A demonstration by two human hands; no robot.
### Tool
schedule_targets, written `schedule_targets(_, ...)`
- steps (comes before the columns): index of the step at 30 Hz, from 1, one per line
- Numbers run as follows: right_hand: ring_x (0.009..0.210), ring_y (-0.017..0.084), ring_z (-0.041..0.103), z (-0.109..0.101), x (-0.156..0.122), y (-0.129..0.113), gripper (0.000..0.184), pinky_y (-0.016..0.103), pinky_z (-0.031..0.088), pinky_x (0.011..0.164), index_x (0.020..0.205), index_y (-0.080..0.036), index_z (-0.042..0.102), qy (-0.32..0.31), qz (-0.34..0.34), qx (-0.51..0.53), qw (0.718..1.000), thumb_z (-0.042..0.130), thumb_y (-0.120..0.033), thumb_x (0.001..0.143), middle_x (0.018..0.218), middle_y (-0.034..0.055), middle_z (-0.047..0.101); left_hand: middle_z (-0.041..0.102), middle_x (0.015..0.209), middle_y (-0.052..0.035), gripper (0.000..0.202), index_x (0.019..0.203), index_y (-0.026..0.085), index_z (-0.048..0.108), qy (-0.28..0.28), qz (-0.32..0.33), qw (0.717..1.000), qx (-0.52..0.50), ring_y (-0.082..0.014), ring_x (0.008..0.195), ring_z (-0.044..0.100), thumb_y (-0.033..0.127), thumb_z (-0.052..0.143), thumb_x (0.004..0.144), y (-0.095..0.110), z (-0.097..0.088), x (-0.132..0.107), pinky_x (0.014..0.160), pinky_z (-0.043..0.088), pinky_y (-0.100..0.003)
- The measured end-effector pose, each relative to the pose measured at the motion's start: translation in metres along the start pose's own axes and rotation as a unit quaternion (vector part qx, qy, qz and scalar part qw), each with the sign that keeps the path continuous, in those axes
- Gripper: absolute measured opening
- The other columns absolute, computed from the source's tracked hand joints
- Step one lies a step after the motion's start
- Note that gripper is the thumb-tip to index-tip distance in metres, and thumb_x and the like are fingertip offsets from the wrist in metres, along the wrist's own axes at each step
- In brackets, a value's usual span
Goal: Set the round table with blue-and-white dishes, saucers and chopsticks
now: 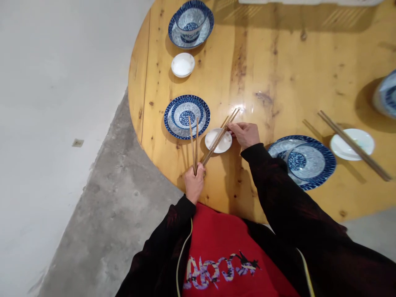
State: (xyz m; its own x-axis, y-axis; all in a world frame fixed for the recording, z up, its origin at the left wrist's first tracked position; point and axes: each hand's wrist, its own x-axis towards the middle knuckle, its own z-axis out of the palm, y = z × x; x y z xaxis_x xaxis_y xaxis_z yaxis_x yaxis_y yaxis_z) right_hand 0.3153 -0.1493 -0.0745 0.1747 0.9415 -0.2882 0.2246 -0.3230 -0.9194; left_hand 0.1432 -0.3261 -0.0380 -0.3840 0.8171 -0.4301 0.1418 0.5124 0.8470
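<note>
My left hand is closed around a pair of wooden chopsticks, their thin ends pointing up and away near the table's edge. The fingers of my right hand pinch a second pair of chopsticks toward its far end. This pair slants across a small white dish, its near end beside my left hand. Whether the sticks touch the dish's rim, I cannot tell. Beyond my left hand is a blue-and-white plate with a matching bowl on it.
Right of my right forearm sits another patterned plate with a bowl. Chopsticks cross a white dish there. Farther off are a white dish and a plate with a bowl. Another bowl is far right.
</note>
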Motion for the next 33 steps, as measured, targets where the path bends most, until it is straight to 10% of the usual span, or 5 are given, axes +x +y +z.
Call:
schedule_targets(11, 0.065, 0.018, 0.07, -0.026, -0.072, -0.018, 0.022, 0.03, 0.057, 0.064, 0.089, -0.018, 0.07, 0.12, -0.09, 0.005, 0.989, 0.065, -0.039, 0.084, 0.076, 0.0024, 0.071, 0.067, 0.081, -0.0057, 0.038, 0.086, 0.017, 0.068, 0.034, 0.119, 0.986, 0.109, -0.0179, 0.079, 0.063, 0.046, 0.047, 0.1, -0.011, -0.043, -0.017, 0.077, 0.047, -0.029)
schedule_targets(20, 0.061, 0.015, 0.066, 0.005, -0.181, -0.038, 0.03, 0.028, 0.054, 0.063, 0.102, -0.019, 0.07, -0.162, -0.031, 0.104, 0.981, 0.063, -0.045, 0.088, 0.079, 0.0028, 0.071, 0.069, 0.075, -0.0054, 0.043, 0.07, 0.02, 0.061, -0.017, 0.102, 0.989, 0.102, -0.0163, 0.076, 0.066, 0.043, 0.042, 0.101, 0.001, -0.071, -0.063, 0.077, 0.049, -0.027)
schedule_targets(27, 0.056, 0.013, 0.061, 0.034, -0.19, -0.05, 0.031, 0.026, 0.051, 0.055, 0.08, -0.019, 0.067, -0.254, -0.005, 0.203, 0.946, 0.062, -0.049, 0.088, 0.07, 0.0007, 0.062, 0.059, 0.06, -0.0011, 0.051, 0.062, 0.02, 0.055, -0.127, 0.108, 0.98, 0.109, -0.0121, 0.059, 0.057, 0.046, 0.038, 0.102, 0.001, -0.078, -0.065, 0.067, 0.047, -0.025)
schedule_targets(33, 0.057, 0.014, 0.063, 0.045, -0.189, -0.068, 0.02, 0.026, 0.051, 0.057, 0.084, -0.019, 0.068, -0.289, -0.112, 0.141, 0.94, 0.062, -0.037, 0.089, 0.068, 0.0004, 0.063, 0.061, 0.061, -0.0006, 0.05, 0.084, 0.017, 0.067, -0.173, 0.106, 0.975, 0.093, -0.0129, 0.058, 0.057, 0.051, 0.035, 0.103, -0.006, -0.099, -0.048, 0.067, 0.049, -0.026)
